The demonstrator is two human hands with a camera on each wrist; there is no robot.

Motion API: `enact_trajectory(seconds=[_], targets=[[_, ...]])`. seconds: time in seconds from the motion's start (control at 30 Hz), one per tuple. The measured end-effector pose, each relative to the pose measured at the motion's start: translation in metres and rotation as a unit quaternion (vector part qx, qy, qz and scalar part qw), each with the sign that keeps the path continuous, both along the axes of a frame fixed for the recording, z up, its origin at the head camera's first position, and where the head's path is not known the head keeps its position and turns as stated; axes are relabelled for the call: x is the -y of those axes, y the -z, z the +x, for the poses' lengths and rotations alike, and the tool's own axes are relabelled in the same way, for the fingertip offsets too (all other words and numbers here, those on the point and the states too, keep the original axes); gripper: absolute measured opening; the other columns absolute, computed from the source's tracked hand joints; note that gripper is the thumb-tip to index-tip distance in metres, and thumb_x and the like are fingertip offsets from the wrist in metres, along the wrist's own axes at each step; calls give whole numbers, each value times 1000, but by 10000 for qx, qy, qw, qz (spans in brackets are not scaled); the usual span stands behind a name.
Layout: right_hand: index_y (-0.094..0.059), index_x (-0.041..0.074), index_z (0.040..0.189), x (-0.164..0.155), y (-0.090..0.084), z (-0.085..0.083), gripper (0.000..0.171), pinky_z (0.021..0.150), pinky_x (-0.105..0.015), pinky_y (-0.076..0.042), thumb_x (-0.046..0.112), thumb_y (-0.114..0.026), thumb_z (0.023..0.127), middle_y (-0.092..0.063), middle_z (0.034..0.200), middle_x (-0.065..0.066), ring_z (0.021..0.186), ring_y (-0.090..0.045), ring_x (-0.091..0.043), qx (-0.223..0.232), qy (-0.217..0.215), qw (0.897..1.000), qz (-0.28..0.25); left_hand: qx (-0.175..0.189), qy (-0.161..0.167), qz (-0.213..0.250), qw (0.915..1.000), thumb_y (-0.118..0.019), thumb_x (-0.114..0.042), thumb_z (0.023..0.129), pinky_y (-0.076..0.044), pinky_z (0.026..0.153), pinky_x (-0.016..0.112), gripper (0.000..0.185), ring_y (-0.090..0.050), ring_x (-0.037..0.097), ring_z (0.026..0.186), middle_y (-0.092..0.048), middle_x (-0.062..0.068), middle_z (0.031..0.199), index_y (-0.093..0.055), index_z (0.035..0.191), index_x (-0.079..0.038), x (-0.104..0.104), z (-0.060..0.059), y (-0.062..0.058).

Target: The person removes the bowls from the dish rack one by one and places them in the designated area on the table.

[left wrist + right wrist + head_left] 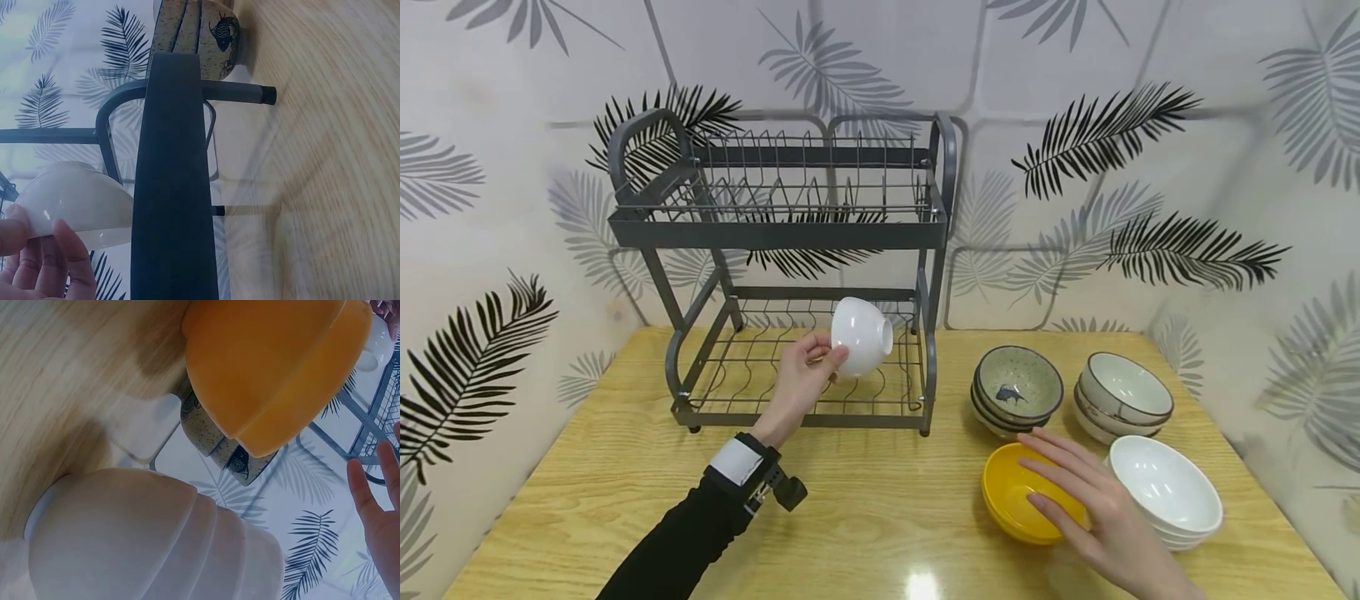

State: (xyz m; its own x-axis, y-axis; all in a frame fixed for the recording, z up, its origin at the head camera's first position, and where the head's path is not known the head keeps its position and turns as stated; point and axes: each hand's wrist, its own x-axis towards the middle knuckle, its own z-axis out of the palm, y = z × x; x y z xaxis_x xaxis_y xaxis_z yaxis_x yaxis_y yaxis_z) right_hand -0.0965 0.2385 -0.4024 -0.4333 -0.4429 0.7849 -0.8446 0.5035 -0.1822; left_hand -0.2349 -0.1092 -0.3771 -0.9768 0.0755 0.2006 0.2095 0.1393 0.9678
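Note:
My left hand [808,367] pinches a white bowl [859,337] by its rim, tipped on its side with the foot facing right. It is held within the lower tier of the dark dish rack [797,421]; whether it touches the wires I cannot tell. In the left wrist view, thumb and fingers grip the bowl [81,200] beyond the rack's front bar [175,187]. My right hand [1097,508] hovers with spread fingers over the stacked yellow bowls [1007,483]. In the right wrist view its fingers [390,475] are apart, beside the yellow bowls [269,369].
Right of the yellow bowls stands a stack of white bowls [1165,483]. Behind are speckled bowls [1018,379] and pale dark-rimmed bowls [1127,387], also stacked. The rack's upper tier [782,233] overhangs the lower one. A leaf-patterned wall [1075,242] backs the wooden table [850,517].

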Motion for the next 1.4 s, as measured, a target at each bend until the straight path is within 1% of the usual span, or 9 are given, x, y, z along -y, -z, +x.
enact_trajectory(seconds=[0.13,0.3,0.5,0.63,0.7,0.8,0.93,1.2,1.4], targets=[[-69,1,123,-1,-1,0,40,124,-24,-29,33,-57,103,-61,143,-11,143,-47,-16,-31,-44,10000,-75,-95,-24,-116,9999,-63,-13,100,-51,66,17,22,-64,10,79,-70,25,113,-62,114,5,1,4,1],[-69,1,123,-2,-1,0,40,124,-24,-30,34,-57,103,-62,141,-13,143,-48,-18,15,-11,10000,-78,-466,-12,-225,9987,-65,-9,98,-54,66,19,19,-65,12,77,-70,27,103,-64,110,6,0,7,4],[-69,1,123,-2,-2,-1,40,124,-24,-30,33,-57,103,-62,142,-12,143,-48,-16,60,10,9999,-94,-872,52,-762,9933,-67,-10,96,-53,65,21,18,-63,6,71,-73,23,97,-66,107,4,-3,17,2],[-69,1,123,-2,-3,-1,40,124,-23,-30,34,-57,103,-62,142,-11,143,-47,-15,51,11,9999,-88,-1099,78,-1024,9886,-69,-11,94,-51,65,18,16,-68,17,74,-74,19,92,-67,104,1,-5,24,0],[-69,0,122,-2,-4,-2,40,123,-23,-30,33,-57,103,-62,141,-13,143,-46,-15,27,-29,9999,-116,-1375,85,-1191,9833,-70,-12,93,-52,66,18,14,-72,23,77,-75,17,91,-68,101,0,-6,27,-1],[-69,-2,121,-3,-4,-2,40,123,-23,-31,32,-57,103,-63,139,-16,144,-46,-15,-4,-137,9997,-198,-2011,97,-1625,9660,-71,-11,92,-52,66,18,12,-73,25,78,-76,14,90,-68,99,-2,-6,31,-1],[-69,-3,119,-3,-4,-2,40,123,-23,-32,31,-58,103,-63,138,-18,142,-47,-16,-20,-215,9993,-302,-2841,168,-2268,9314,-71,-8,90,-50,62,19,10,-68,19,71,-76,11,88,-67,97,-2,-8,35,-1],[-68,-5,121,-3,-8,-1,42,122,-21,-33,32,-57,103,-61,139,-19,142,-47,-15,-21,-137,9996,-253,-3882,196,-3087,8681,-73,-8,90,-51,56,19,10,-63,12,64,-74,6,84,-66,97,-5,-12,45,-1],[-65,-9,124,-3,-11,-1,49,121,-20,-32,35,-55,104,-59,141,-20,141,-48,-15,-71,26,9998,-161,-4479,173,-3499,8226,-76,-10,87,-58,64,26,13,-71,14,73,-77,3,86,-67,95,-8,-15,49,0]])
